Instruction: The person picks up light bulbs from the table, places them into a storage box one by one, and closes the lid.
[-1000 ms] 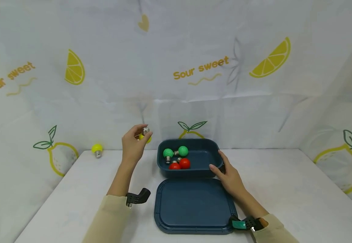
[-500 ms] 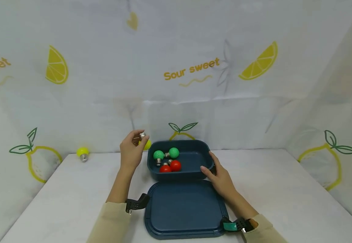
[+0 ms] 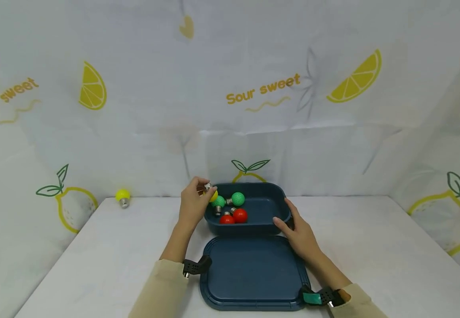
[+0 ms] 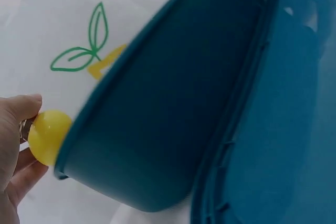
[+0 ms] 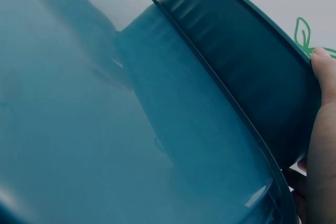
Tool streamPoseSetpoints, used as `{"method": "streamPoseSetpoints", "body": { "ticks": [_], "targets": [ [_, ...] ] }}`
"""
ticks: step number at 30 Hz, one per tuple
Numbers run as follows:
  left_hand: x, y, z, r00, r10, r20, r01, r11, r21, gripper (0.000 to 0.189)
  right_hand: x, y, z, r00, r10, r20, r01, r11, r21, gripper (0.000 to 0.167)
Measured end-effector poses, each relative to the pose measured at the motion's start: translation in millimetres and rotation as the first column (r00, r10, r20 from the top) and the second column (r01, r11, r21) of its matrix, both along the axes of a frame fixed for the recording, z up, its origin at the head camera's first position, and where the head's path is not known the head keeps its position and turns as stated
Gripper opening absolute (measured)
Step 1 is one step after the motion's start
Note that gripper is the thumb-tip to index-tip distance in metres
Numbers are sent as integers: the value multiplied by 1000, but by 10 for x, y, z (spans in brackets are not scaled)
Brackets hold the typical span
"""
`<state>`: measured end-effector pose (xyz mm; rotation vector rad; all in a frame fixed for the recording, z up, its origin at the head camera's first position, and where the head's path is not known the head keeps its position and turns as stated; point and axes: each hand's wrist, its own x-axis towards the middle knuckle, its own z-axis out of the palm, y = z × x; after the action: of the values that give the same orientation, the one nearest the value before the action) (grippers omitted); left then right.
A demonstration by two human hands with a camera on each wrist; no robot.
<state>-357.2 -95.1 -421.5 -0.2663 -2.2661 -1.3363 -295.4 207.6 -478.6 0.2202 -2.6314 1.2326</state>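
Note:
My left hand (image 3: 193, 204) pinches a small yellow light bulb (image 4: 50, 137) by its silver screw base, the base pointing up in the head view. The yellow globe is right at the left rim of a dark blue rectangular box (image 3: 250, 229). Inside the box lie two green bulbs (image 3: 238, 199) and two red bulbs (image 3: 240, 215), grouped toward its left side. At the box's right end, my right hand (image 3: 301, 232) grips the wall, thumb at the front rim and fingers around the far side.
A dark blue lid (image 3: 254, 274) lies flat in front of the box. Another yellow bulb (image 3: 122, 194) rests at the table's back left. Behind the white table (image 3: 373, 247) stands a curtain (image 3: 198, 88) with lemon prints.
My left hand has carried the yellow bulb rightward and down, from beside the box to its left rim. My right hand has stayed on the box. The head view has shifted sideways and back.

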Motion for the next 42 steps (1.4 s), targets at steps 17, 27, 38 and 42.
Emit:
{"method": "streamPoseSetpoints", "body": {
  "ticks": [17,27,38,42],
  "targets": [
    [-8,53,-168,999,-17,49,23,994,-110,27,-2,-7,-25,1000,-13,-1,13,1000,3,74],
    [3,73,-151,998,-46,52,51,993,-108,23,-14,-1,-17,1000,-26,4,26,1000,7,74],
    [18,127,-143,989,-49,140,65,991,-113,21,-13,-9,-7,1000,-26,-5,26,1000,12,75],
    [21,130,-140,986,-51,157,74,988,-139,18,-9,-12,-6,1000,-26,4,26,1000,3,75]
  ]
}}
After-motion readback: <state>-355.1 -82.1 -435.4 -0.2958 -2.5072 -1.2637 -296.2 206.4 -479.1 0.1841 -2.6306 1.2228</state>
